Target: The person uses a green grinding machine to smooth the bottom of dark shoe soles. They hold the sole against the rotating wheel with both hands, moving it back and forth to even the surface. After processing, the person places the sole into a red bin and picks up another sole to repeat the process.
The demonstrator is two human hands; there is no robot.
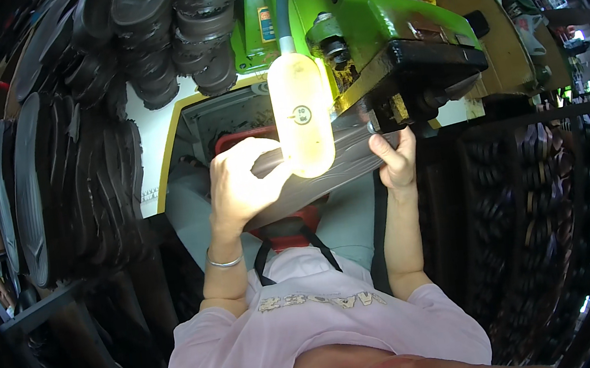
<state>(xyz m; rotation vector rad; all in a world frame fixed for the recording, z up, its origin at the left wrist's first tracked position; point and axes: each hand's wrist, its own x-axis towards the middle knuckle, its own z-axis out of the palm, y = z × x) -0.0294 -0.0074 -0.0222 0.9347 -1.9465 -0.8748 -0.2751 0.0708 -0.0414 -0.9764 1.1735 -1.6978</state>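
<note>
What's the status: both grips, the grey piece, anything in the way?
Left grip on grey piece, left side; right grip on its right end. Piece by black head of green machine, contact unclear. Lit lamp blocks part of the view.

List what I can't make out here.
In the head view:
- Dark grey piece, middle: behind the glowing lamp.
- Left grip, fingertips: partly behind the lamp.
- Red object: mostly behind the left grip and lamp.
- Stacks of dark soles: cut off by the upper edge.
- Right-hand rack items: too small and dark.
</note>
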